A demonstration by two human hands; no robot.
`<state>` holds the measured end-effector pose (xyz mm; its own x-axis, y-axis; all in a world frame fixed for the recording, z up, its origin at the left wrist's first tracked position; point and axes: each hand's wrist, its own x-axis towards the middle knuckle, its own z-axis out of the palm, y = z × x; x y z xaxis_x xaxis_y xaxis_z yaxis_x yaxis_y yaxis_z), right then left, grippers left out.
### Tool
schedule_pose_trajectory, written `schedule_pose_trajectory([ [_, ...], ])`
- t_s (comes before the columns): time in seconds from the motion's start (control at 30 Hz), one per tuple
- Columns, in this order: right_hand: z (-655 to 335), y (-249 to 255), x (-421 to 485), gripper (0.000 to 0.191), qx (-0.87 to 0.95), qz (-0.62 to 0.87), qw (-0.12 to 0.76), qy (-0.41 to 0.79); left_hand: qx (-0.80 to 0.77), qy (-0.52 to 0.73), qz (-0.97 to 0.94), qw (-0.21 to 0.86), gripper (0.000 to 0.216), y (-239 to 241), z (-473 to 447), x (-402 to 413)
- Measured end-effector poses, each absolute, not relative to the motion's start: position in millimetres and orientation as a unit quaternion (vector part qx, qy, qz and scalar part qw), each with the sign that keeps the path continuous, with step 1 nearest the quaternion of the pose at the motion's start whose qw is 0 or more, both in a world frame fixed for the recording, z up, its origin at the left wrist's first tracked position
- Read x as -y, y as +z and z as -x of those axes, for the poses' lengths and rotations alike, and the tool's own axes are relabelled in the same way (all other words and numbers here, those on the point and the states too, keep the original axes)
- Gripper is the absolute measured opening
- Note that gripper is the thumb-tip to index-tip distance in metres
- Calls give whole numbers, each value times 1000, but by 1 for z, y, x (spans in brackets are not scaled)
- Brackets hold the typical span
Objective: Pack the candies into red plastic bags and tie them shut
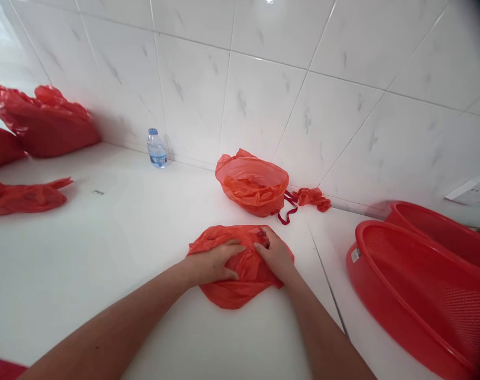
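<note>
A crumpled red plastic bag [240,295] lies spread on the white table in front of me. My left hand [216,261] rests on the left part of this bag, thumb and fingers apart. On its right part is my right hand [277,256], with thumb and forefinger apart over a small dark red patch that I cannot make out. Some of the right fingertips are hidden by the film. Just behind stands another red plastic bag [250,184], its mouth gaping and loose film inside. A dark red ribbon [289,211] trails beside it.
Two large red plastic baskets [406,279] take up the right side. A small water bottle [157,150] stands by the tiled wall. Full red bags [58,126] and a flattened red bag [26,198] are at left. Scrunched red film [313,198] lies near the wall.
</note>
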<state>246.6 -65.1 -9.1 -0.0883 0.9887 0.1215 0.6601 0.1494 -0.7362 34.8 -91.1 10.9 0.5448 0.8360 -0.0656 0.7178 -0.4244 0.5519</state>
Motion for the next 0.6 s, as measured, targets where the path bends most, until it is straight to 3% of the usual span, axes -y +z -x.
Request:
schedule_pose_trajectory([
  [0.13, -244, -10, 63, 55, 727, 609, 263, 177, -365, 192, -890, 192, 31, 19, -55, 105],
  [0.23, -243, -9, 62, 53, 729, 627, 228, 152, -308, 139, -929, 149, 35, 12, -68, 119],
  [0.33, -242, -7, 61, 44, 731, 633, 202, 153, -267, 76, -952, 133, 15, 0, -77, 129],
  [0.6, -239, -5, 57, 41, 737, 639, 175, 136, -221, 25, -940, 259, 18, 16, -82, 138],
])
